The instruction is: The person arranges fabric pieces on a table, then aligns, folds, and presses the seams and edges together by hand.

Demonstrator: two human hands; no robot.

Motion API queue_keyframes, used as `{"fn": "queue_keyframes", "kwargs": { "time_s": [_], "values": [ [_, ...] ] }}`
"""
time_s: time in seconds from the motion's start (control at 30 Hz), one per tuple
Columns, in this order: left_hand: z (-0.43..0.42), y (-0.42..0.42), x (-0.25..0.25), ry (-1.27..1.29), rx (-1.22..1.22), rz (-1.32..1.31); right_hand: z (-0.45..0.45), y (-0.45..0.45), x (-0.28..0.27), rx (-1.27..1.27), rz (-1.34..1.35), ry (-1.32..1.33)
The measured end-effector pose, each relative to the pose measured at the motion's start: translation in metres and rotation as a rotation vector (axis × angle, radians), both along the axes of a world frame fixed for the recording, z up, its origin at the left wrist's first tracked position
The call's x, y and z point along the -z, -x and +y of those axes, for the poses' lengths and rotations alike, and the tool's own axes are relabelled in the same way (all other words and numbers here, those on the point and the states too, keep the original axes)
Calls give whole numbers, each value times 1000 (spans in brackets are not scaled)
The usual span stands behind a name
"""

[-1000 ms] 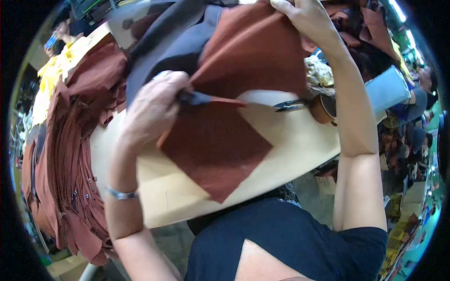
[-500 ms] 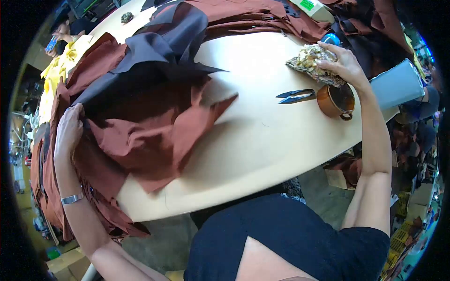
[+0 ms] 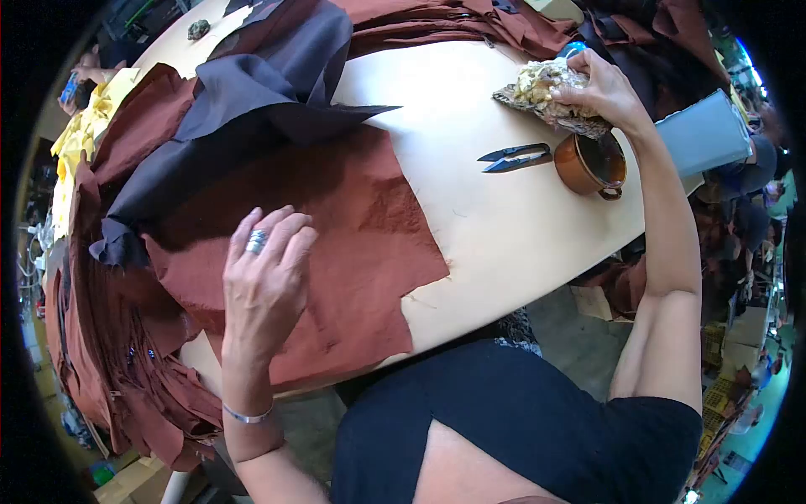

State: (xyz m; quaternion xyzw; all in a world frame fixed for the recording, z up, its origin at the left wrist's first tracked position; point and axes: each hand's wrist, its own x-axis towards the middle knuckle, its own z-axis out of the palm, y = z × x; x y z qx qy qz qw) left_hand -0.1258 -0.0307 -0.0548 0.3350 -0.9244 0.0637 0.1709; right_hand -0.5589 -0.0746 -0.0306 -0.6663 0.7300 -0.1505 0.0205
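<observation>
In the head view my right hand (image 3: 611,92) is closed round a rough, rock-like lump (image 3: 550,88), cream and yellow on top and grey-brown below, beside a brown cup (image 3: 579,165). Over a rust-brown cloth piece (image 3: 369,277) my left hand (image 3: 269,273) is open, a ring on one finger and the fingers bent a little apart. Nothing shows in it. The cloth lies mostly flat on the table, its ragged right edge in view. Dark grey cloth (image 3: 252,109) lies folded back at its far side. Thread snips (image 3: 516,158) rest left of the cup.
Layered rust cloth (image 3: 138,361) hangs over the table's left edge, and more rust cloth (image 3: 420,23) lies along the back. Yellow cloth (image 3: 92,126) and a small dark stone (image 3: 198,30) are at far left. A pale blue-grey box (image 3: 703,139) stands right of the cup.
My left hand has let go of the cloth edge at the left and moved right. The raised rust cloth now lies flatter. My right hand still holds the lump in much the same place.
</observation>
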Motion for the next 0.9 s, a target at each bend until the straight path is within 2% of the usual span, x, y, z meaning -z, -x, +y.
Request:
{"fn": "queue_keyframes", "kwargs": {
  "time_s": [0.27,0.5,0.53,0.57,0.63,0.73,0.87,0.9],
  "values": [
    [-11,-1,43,-50,22,57,-12,8,-5,-38,20,-59],
    [-14,-4,51,-84,17,86,-55,-9,6,-142,23,120],
    [-14,-5,52,-84,16,90,-61,-4,20,-256,54,156],
    [-14,-6,53,-84,13,97,-67,2,28,-198,99,12],
    [-13,-6,55,-86,6,107,-67,0,32,-140,271,-80],
    [-13,-5,54,-105,8,113,-65,-9,23,-220,411,-108],
    [-14,-3,53,-139,14,145,-70,0,42,-193,408,-47],
    [-14,-3,54,-144,16,153,-68,4,43,-141,308,-71]
  ]
}}
